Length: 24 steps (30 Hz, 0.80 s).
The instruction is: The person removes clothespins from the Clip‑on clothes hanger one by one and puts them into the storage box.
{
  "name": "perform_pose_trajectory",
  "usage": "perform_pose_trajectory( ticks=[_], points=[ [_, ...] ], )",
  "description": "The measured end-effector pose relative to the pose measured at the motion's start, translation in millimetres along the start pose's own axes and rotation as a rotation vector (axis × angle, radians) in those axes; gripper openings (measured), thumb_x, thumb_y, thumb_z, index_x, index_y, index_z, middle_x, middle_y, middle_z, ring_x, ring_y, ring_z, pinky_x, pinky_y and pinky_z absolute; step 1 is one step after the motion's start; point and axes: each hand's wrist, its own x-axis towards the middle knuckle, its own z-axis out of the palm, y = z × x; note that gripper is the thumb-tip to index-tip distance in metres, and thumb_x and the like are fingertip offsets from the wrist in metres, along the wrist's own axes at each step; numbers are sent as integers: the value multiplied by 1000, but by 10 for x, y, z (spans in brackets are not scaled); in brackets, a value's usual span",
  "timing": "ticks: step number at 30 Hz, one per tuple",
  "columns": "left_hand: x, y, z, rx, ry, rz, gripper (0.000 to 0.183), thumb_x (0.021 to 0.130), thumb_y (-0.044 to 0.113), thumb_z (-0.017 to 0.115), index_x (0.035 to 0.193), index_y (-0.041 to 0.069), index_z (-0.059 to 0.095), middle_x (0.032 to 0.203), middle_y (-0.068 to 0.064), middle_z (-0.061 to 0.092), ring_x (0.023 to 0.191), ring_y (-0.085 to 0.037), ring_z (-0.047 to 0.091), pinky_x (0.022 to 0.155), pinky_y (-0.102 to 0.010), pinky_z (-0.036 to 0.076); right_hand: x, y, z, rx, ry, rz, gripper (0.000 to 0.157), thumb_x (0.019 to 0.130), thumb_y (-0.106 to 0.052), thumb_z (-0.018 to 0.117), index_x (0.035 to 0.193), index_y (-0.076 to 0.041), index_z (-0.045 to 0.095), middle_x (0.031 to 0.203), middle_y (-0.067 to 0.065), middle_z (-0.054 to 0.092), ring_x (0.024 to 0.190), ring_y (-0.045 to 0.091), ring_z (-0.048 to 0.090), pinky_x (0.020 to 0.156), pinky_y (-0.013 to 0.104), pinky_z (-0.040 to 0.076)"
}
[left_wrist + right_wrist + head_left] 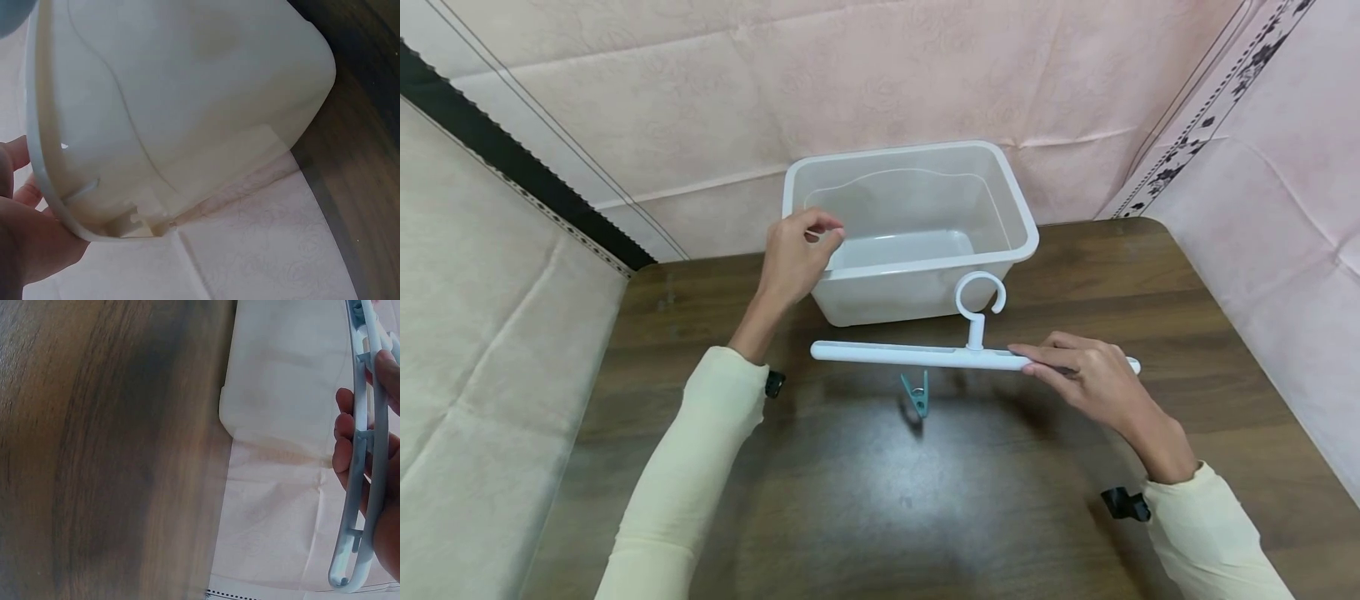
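My right hand (1093,375) grips the right part of a pale plastic hanger (895,355), which lies level across the front of the bin with its round hook (980,293) pointing up. In the right wrist view, fingers (343,425) wrap the hanger's long slotted frame (357,462) with short crossbars. At the left front corner of the white plastic bin (917,265) is my left hand (797,254), its fingers loosely bent and thumb apart from them. In the left wrist view, the bin's rim (37,156) partly covers that hand (40,244).
A teal clothespin (917,395) shows just below the hanger, over the brown wooden table (880,500). Behind the table, pale patterned cloth (775,92) rises at the back, with cloth at both sides too. The bin stands at the table's far edge.
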Motion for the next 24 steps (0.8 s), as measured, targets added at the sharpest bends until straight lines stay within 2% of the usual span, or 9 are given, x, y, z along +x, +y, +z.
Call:
perform_pose_trajectory(
  ticks=[6, 14, 19, 21, 24],
  points=[
    [-90, 23, -42, -16, 22, 41, 16, 97, 9, 66, 103, -3, 74, 102, -14, 70, 98, -26, 63, 90, -39, 49, 7, 3, 9, 9, 12, -10, 40, 80, -11, 82, 118, -24, 77, 86, -18, 63, 59, 0, 43, 51, 18, 34],
    [-346, 165, -162, 23, 36, 49, 16, 97, 11, 66, 104, 0, 75, 106, -12, 71, 104, -31, 61, 92, -41, 47, 18, 1, 10, 13, 16, -5, 40, 81, -10, 82, 118, -24, 77, 85, -18, 62, 58, 0, 42, 50, 18, 33],
    [-528, 232, -220, 13, 48, 83, 14, 95, 9, 67, 103, 2, 76, 107, -12, 71, 101, -31, 60, 82, -46, 49, 16, 2, 7, 11, 3, 14, 40, 81, -9, 82, 118, -23, 77, 83, -17, 61, 57, 1, 42, 50, 18, 33],
    [-596, 260, -239, 3, 56, 98, 12, 94, 7, 68, 102, 3, 76, 107, -11, 71, 101, -30, 60, 77, -44, 49, 17, 4, 9, 10, 1, 16, 40, 81, -9, 82, 118, -23, 77, 83, -17, 61, 57, 1, 42, 50, 18, 33],
    [-689, 314, -262, -14, 61, 138, 12, 93, 6, 69, 102, 4, 76, 105, -8, 71, 100, -28, 60, 76, -39, 47, 22, 7, 12, 10, 4, 13, 40, 81, -9, 82, 118, -23, 77, 83, -17, 61, 57, 1, 42, 49, 17, 33]
  ],
)
